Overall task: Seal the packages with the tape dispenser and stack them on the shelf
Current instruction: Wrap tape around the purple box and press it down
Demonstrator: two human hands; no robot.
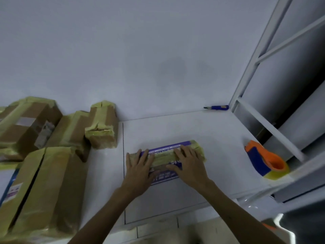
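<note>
Both hands pressing flat on purple package point(163, 176), mid tabletop point(193, 131).
Head view: left hand point(139, 166) and right hand point(190, 164) on the package's yellow tape strip, grip wide, fingers straight, nothing clasped. Tape dispenser point(263, 161) well to the right, near shelf point(274, 131). Taped brown packages point(44, 187) on the left; blue cutter point(217, 107) at the far wall.

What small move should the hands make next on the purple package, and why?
Probably grip the purple package at its two ends, ready to lift it. A yellowish tape strip already runs along its top, the left hand and right hand press flat on it, and the tape dispenser stands aside at the right, near the shelf. So the sealing looks done.
</note>
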